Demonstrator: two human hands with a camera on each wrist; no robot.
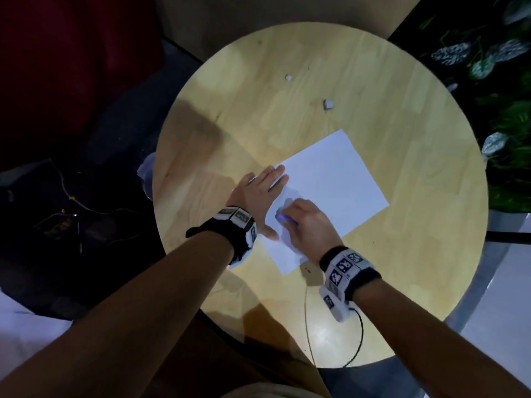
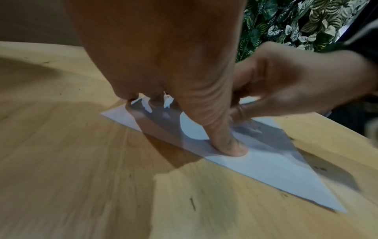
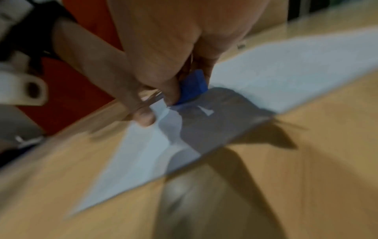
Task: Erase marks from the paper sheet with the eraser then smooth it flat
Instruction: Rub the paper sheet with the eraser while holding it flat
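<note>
Right hand (image 1: 304,222) fingers (image 3: 170,90) pinch the blue eraser (image 3: 192,87), its lower end on the paper sheet (image 1: 330,182), whose long axis runs diagonally. Just beside, left hand (image 1: 258,193) fingers (image 2: 229,142), straight, press the sheet's near edge onto the surface (image 1: 287,81).

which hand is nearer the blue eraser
Right. The right hand pinches the blue eraser against the paper; the left hand presses the paper beside it.
</note>
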